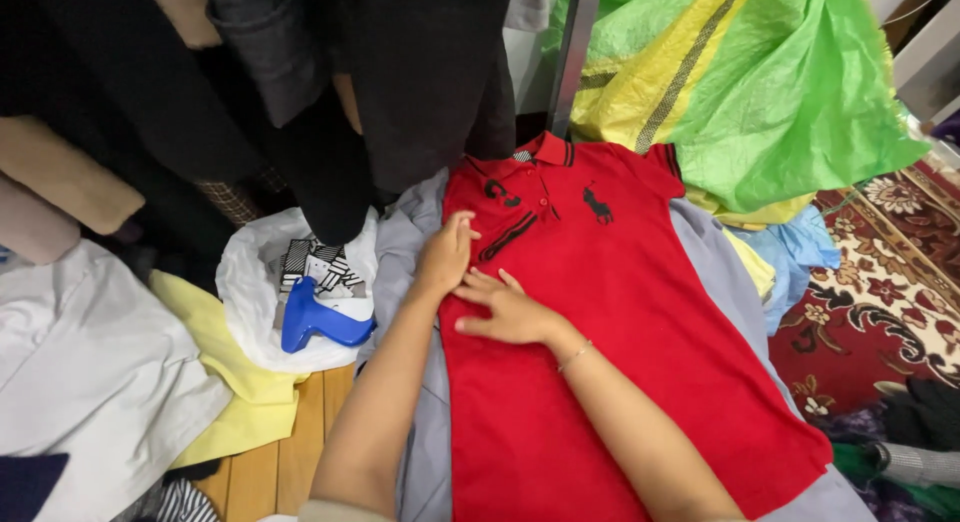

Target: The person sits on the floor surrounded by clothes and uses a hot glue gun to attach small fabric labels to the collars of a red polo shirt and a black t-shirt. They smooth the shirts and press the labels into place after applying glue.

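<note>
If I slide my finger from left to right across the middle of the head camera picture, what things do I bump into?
White cloth → yellow cloth → blue tagging gun on a white bag → left hand → right hand on the red polo shirt → patterned rug.

Two bare forearms enter from six o'clock, no sleeves reaching the wrists. A thin bracelet (574, 356) circles the right wrist, just behind the right hand (510, 312); the left hand (445, 254), toward eleven o'clock, wears nothing.
</note>
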